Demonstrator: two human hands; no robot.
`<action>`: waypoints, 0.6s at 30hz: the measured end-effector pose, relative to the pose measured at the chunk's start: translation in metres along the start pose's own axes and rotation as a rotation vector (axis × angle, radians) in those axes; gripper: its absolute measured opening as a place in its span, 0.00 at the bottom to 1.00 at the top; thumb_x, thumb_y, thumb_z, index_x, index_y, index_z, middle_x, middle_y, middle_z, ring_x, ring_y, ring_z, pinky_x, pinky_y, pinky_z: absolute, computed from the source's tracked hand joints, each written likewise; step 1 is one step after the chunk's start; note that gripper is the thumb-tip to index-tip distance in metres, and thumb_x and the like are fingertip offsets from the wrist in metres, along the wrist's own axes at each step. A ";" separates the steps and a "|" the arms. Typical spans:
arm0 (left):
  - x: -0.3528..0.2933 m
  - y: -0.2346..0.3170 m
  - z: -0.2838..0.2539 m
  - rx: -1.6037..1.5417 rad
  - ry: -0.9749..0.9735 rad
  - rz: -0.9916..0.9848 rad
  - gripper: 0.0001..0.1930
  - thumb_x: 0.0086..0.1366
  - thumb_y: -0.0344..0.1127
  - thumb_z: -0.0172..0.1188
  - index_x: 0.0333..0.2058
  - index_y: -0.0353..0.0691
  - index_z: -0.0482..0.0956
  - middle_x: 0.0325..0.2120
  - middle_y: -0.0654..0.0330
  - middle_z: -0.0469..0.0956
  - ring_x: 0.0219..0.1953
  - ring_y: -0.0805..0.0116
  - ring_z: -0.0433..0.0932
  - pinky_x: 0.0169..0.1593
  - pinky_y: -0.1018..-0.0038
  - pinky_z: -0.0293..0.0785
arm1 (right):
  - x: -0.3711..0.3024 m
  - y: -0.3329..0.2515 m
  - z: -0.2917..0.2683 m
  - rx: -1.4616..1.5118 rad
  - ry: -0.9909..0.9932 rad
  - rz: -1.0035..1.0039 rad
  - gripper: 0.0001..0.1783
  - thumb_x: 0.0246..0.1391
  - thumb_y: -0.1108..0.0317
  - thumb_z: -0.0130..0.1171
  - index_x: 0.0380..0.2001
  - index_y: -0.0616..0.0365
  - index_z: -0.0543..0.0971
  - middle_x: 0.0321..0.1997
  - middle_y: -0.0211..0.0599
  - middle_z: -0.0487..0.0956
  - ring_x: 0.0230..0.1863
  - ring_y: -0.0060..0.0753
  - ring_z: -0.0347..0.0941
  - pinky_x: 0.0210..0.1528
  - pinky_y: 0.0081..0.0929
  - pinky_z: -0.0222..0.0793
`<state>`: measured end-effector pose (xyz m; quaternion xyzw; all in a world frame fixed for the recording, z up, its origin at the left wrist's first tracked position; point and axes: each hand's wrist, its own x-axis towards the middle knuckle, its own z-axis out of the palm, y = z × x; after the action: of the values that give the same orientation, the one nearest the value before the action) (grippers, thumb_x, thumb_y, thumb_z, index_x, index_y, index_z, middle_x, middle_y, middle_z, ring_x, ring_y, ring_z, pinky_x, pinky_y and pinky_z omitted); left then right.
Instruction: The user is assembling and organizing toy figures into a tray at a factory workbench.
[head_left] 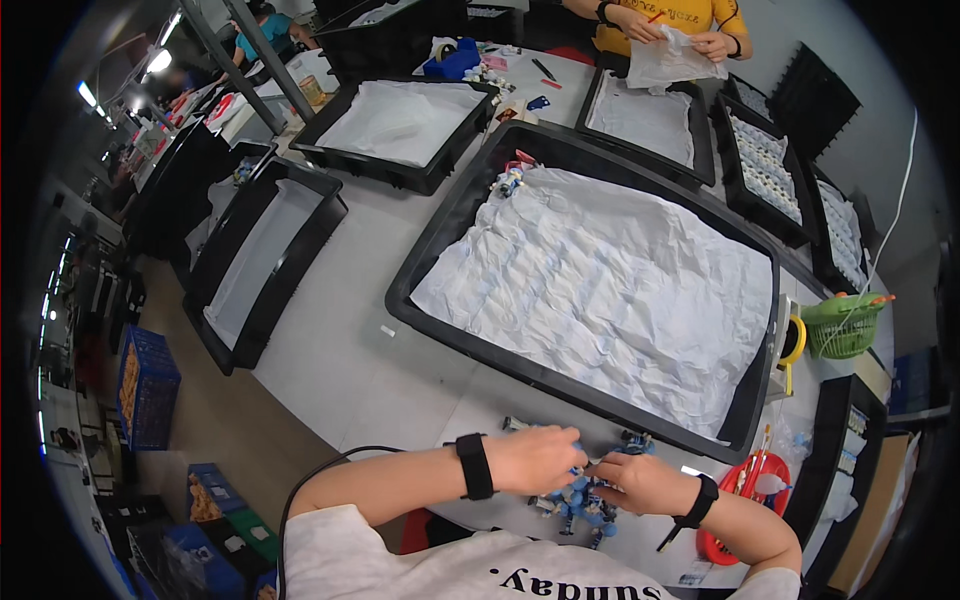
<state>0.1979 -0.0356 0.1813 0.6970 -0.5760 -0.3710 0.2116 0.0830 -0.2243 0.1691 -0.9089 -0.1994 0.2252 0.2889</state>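
Note:
My left hand (pixel 540 460) and my right hand (pixel 642 483) meet at the table's near edge, in front of the large tray. Fingers of both are curled in around a small blue toy figurine, mostly hidden between the fingertips. Just below them lies a cluster of small blue-and-dark figurines (pixel 578 505). Another dark blue figurine (pixel 636 441) rests beyond my right hand, close to the tray wall. The large black tray (pixel 560 372) holds a crumpled white sheet (pixel 600 275) with bumps beneath it. In its far left corner sit a few red, white and blue figurines (pixel 510 178).
Smaller black trays with white sheets stand at the far left (pixel 425 178), left (pixel 232 345) and far right (pixel 705 165). A red basket (pixel 712 540) with brush-like sticks is right of my right arm; a green basket (pixel 842 328) stands beyond. Across the table, a person in yellow (pixel 672 35) handles a white sheet.

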 end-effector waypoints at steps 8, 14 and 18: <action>0.062 -0.139 -0.177 0.313 0.724 -0.251 0.16 0.54 0.37 0.54 0.41 0.37 0.71 0.40 0.46 0.70 0.43 0.52 0.70 0.48 0.65 0.66 | 0.054 0.041 -0.119 0.040 0.498 0.050 0.11 0.42 0.74 0.56 0.34 0.60 0.74 0.28 0.41 0.74 0.29 0.38 0.73 0.30 0.29 0.69; 0.120 -0.231 -0.203 0.354 0.847 -0.682 0.14 0.54 0.32 0.51 0.40 0.37 0.69 0.40 0.43 0.67 0.44 0.45 0.69 0.47 0.60 0.67 | 0.091 0.132 -0.155 -0.085 0.703 0.272 0.23 0.39 0.74 0.58 0.43 0.61 0.69 0.42 0.46 0.71 0.45 0.45 0.68 0.45 0.32 0.66; 0.138 -0.264 -0.198 0.417 0.845 -0.758 0.11 0.55 0.29 0.48 0.38 0.37 0.69 0.38 0.44 0.68 0.36 0.45 0.74 0.39 0.61 0.72 | 0.112 0.175 -0.166 -0.254 0.716 0.294 0.38 0.35 0.70 0.62 0.53 0.61 0.59 0.55 0.50 0.61 0.57 0.50 0.55 0.58 0.34 0.55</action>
<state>0.5277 -0.1292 0.0781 0.9675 -0.2143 0.0093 0.1342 0.3021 -0.3732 0.1503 -0.9771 0.0195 -0.0930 0.1903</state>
